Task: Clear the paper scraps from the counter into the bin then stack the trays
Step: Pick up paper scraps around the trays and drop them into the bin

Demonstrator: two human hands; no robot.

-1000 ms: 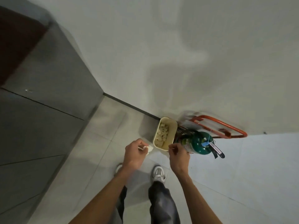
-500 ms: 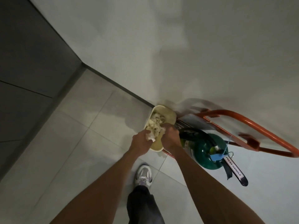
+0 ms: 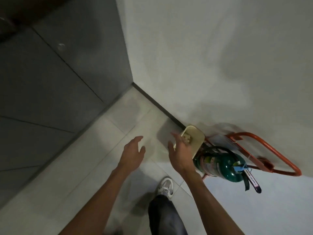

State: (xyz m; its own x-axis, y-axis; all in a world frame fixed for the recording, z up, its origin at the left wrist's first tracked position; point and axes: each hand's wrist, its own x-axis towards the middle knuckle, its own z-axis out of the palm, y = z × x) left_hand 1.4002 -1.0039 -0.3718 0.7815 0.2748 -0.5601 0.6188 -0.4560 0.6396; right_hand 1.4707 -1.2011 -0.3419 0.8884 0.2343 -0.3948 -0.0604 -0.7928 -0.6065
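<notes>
At the bottom edge, 6 o'clock: one dark trouser leg (image 3: 166, 216) and a grey-white trainer (image 3: 166, 185), planted on pale floor tiles (image 3: 101, 175). Two bare forearms ran up from there toward 12.

Left hand (image 3: 133, 152): fingers loosely spread and slightly bent, nothing in them. It hung over bare tile, apart from the bin.

Right hand (image 3: 180, 153): fingers stretched out and parted, thumb off toward 10 o'clock, nothing held that showed. Its fingertips overlapped the bin's near rim in this view; contact or not, could not tell.

Bin (image 3: 197, 135): small cream tub on the floor, at 1 o'clock from the right fingers and 3 o'clock from the left hand. Its long axis ran roughly 7 to 1 o'clock, near end toward the person, far end close to the skirting. Paper scraps (image 3: 187, 139) lay inside, partly hidden behind the right hand. The right hand was plainly the nearer.

Judgement: with both hands bare and scraps in the tub, this load looked delivered. The coming move likely leads away from the bin, so the right hand must clear the rim without tipping so light a tub.

Just beside the bin at 4 o'clock: a green fire extinguisher (image 3: 220, 167) in an orange metal stand (image 3: 271, 153), with a black hose and a tag hanging toward 5.

Farther: dark skirting (image 3: 157, 107), white wall (image 3: 203, 65) from 12 to 3, dark grey panelling (image 3: 50, 82) from 9 to 11. No counter or trays in view.
</notes>
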